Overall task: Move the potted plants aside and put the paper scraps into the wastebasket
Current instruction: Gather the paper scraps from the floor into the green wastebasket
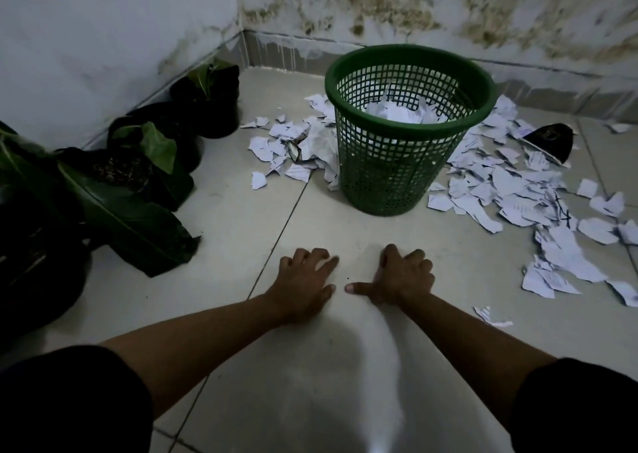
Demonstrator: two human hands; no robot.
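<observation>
While both hands press floor, fingers loosely bent, holding nothing, white torn paper scraps ring green mesh wastebasket

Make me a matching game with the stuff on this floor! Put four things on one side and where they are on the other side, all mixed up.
Things:
1. green wastebasket
2. potted plants
3. paper scraps
4. the person's hands, left hand and right hand

Places:
A. lined up along the left wall
B. resting on bare floor tile at the near middle
C. standing upright in the middle, partly filled with paper
D. scattered on the floor, mostly to the right of the basket

Right pairs: 1-C, 2-A, 3-D, 4-B
</observation>
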